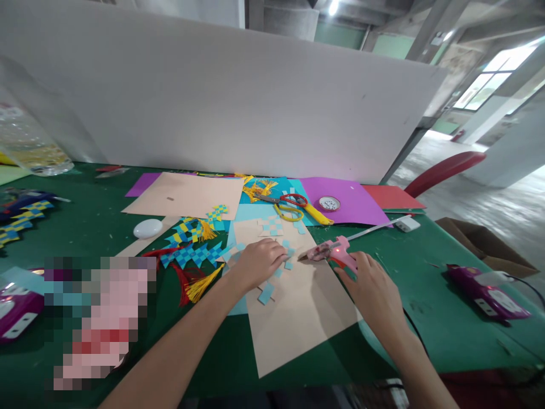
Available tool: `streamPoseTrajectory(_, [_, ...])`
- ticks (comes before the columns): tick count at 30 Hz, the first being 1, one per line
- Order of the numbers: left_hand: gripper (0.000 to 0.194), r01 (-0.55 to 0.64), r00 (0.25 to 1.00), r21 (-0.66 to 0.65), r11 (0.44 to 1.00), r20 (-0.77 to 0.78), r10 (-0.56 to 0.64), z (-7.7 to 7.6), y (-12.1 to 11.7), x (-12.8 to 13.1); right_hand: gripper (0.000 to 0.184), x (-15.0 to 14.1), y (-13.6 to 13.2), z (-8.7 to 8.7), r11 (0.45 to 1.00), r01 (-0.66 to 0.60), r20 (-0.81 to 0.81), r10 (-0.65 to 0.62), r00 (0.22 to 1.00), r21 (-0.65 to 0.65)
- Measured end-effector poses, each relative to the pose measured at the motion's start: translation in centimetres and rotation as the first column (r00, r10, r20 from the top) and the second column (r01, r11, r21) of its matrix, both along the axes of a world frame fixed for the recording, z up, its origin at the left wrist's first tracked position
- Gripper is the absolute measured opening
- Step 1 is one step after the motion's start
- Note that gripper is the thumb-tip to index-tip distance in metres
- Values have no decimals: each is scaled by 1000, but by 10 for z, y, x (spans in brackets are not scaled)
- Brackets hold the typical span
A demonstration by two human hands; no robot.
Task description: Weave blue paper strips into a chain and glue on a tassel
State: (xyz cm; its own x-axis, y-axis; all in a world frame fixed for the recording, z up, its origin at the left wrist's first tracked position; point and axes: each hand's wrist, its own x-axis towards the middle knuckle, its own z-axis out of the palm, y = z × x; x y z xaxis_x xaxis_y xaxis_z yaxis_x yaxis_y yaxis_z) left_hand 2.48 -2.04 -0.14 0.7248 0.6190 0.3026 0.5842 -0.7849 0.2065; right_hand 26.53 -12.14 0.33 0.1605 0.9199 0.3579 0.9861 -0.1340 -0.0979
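My right hand (374, 287) is wrapped around the handle of a pink hot glue gun (327, 250), whose small light glows. A clear glue stick (366, 228) juts from its back, and its nozzle points left, toward my other hand. The fingers of my left hand (263, 260) pinch a light-blue and beige woven paper piece (267, 293), partly hidden beneath them. Under it lies a beige paper sheet (298, 318). Beyond is another pale blue checkered paper piece (272, 226). Left of my forearm lie a blue woven paper fish (191, 255) and a yellow tassel (206, 283).
Scissors (289, 205) and a round tin (329, 203) sit at the back, on coloured sheets. A white oval object (147, 228) is to the left. A purple power strip (487, 292) is at right. A white board (238, 96) stands behind; a pixelated patch covers the left front.
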Motion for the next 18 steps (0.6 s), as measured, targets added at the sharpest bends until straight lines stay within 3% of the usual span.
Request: streamPoseTrajectory(18, [25,-9,1000,-16,1000,-11,9,1,-1,0,22,1,-1,1,999,0,39,2,999,-36])
